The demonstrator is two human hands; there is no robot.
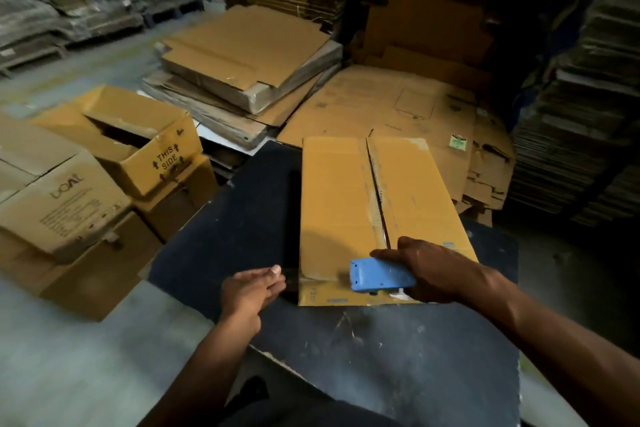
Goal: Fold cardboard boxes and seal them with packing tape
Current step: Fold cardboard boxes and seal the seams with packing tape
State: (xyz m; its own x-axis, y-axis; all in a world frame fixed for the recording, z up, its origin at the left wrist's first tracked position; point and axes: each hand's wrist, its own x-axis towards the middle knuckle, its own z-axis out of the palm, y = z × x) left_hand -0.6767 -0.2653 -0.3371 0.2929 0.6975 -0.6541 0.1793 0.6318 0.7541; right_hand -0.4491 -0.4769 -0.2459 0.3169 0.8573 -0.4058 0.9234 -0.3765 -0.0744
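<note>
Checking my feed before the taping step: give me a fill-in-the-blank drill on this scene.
1. The right hand grips a ____ plastic tape dispenser.
2. The folded brown cardboard box stands on a dark ____.
3. The seam between the box's two top flaps is still ____.
4. The left hand holds ____.

Missing words: blue; table; untaped; nothing

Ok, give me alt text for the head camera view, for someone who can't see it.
A person's right hand holds a blue tape dispenser at the near end of a folded cardboard box on a dark table; the left hand hovers beside the box. Flattened cardboard is stacked behind.
</note>
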